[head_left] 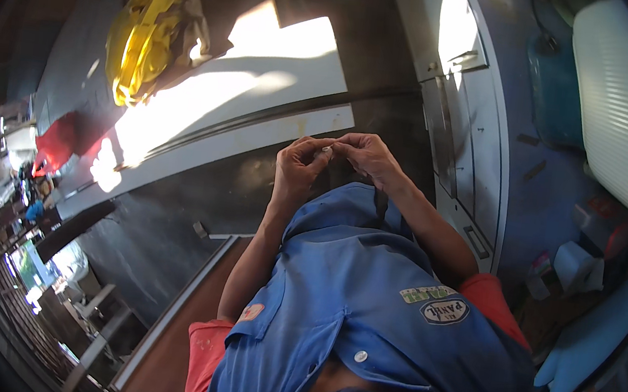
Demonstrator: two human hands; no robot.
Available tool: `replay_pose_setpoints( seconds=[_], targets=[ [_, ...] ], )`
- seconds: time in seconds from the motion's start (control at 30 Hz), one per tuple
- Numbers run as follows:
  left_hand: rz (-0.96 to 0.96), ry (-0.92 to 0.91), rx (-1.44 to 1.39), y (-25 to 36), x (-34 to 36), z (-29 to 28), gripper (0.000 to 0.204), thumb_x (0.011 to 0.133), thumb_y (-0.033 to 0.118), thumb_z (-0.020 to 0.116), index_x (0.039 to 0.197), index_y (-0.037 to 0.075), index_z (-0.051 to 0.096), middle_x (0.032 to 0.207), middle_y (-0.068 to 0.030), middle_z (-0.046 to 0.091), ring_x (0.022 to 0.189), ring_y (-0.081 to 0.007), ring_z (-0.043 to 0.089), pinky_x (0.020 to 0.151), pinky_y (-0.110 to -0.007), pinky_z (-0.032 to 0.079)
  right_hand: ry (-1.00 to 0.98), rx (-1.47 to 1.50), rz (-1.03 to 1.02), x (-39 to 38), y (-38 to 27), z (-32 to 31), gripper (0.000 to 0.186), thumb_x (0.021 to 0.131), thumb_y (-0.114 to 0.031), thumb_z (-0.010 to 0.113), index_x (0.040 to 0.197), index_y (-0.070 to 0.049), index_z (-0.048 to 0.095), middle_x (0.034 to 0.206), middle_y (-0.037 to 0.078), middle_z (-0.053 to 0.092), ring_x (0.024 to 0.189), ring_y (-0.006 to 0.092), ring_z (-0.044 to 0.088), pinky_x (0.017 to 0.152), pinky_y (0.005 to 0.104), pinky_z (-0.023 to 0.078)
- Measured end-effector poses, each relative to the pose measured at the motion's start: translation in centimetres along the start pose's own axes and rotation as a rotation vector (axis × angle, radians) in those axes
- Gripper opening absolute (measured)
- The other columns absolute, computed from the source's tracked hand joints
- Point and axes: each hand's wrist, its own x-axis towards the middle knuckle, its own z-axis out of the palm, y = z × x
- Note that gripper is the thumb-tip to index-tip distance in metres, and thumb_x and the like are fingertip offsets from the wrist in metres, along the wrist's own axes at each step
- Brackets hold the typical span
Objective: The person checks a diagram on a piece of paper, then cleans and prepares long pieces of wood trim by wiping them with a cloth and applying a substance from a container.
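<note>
My left hand (298, 165) and my right hand (365, 157) meet in front of my blue work shirt (360, 271), each closed with thumb and fingertips pinched on a small pale object (326, 151). Its kind is too small to make out, and the fingers partly cover it. Beyond my hands lies a white board or panel (320, 73) with bright sun patches, beside a dark surface (181, 204).
A yellow cloth or bag (150, 38) and red fabric (56, 143) lie at the left. On the right stand a white cabinet (472, 167), a ribbed cream pad (622, 107) and light-blue flat items (592, 336). A brown board edge (168, 319) runs near my left side.
</note>
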Motion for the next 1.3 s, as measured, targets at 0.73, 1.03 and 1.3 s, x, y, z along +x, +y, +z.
replay_pose_setpoints(
  seconds=[0.73, 1.03, 1.3],
  targets=[
    [-0.084, 1.212, 0.054, -19.0, -30.1, -23.7, 0.042, 0.079, 0.011, 0.077, 0.119, 0.005, 0.065, 0.109, -0.0109, 0.063, 0.106, -0.0266, 0.061, 0.091, -0.038, 0.052, -0.670, -0.328, 0.415, 8.7, 17.2, 40.9, 0.034, 0.103, -0.019, 0.059, 0.132, -0.001, 0.059, 0.117, 0.009, 0.067, 0.106, 0.0167, 0.067, 0.097, 0.0344, 0.055],
    [-0.072, 1.186, -0.072, -23.6, -39.3, -27.5, 0.057, 0.077, 0.011, 0.079, 0.130, 0.006, 0.059, 0.125, -0.0139, 0.062, 0.119, -0.0318, 0.059, 0.102, -0.040, 0.049, -0.680, -0.498, 0.635, 11.6, 24.7, 50.5, 0.019, 0.101, -0.025, 0.063, 0.108, -0.008, 0.065, 0.099, 0.003, 0.068, 0.089, 0.0126, 0.066, 0.077, 0.0294, 0.055],
    [-0.236, 1.475, -0.139, -30.9, -42.5, -34.1, 0.038, 0.087, 0.009, 0.071, 0.124, 0.004, 0.068, 0.117, -0.0163, 0.070, 0.108, -0.0296, 0.067, 0.095, -0.037, 0.052, -0.878, -0.691, 0.865, 15.3, 32.6, 61.3, 0.020, 0.100, -0.030, 0.063, 0.107, -0.011, 0.065, 0.093, -0.001, 0.067, 0.084, 0.0098, 0.063, 0.079, 0.0294, 0.052]
  ],
)
